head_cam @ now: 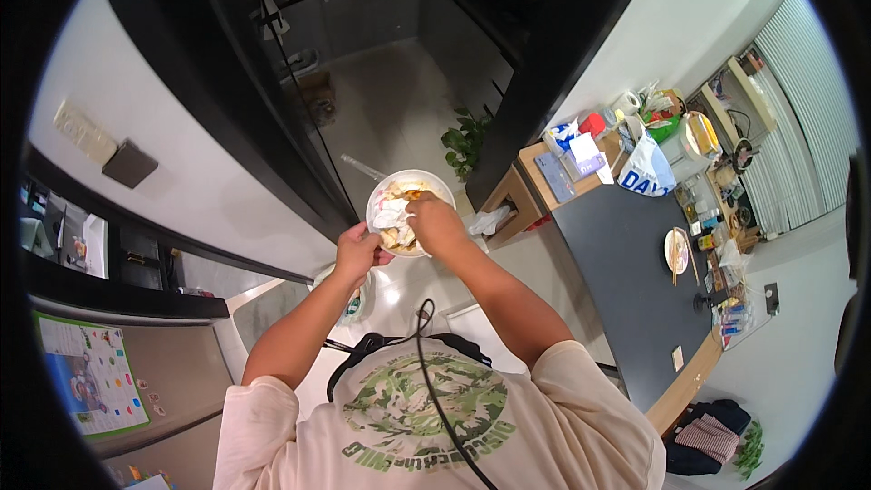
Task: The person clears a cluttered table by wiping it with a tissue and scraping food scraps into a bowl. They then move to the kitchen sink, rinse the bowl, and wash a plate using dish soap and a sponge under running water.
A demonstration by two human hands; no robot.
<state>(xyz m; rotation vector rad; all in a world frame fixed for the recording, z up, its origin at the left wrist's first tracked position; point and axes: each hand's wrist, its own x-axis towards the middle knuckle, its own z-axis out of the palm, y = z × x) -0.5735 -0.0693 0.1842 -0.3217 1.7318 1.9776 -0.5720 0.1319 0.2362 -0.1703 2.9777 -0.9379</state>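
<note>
My left hand (358, 253) grips the left rim of a white bowl (446, 196), its thumb at the edge and its fingers underneath. Inside the bowl lie crumpled white tissues (392, 215) among brown and orange food scraps (408, 185). Curled fingers of my right hand (435, 221) reach over the right rim and touch the contents beside the tissues. Those fingertips are hidden, so I cannot tell if they grip anything. A clear, handle-like strip (363, 167) shows past the bowl's upper left rim; whether it belongs to the bowl is unclear.
Ahead is a dark doorway with a glass panel and a leafy plant (464, 143). Below my left hand stands a bag-lined bin (354, 303). To the right, a dark table (599, 245) bears a plate with chopsticks (677, 252) and a plastic bag (646, 163). A black cable (435, 381) hangs over my shirt.
</note>
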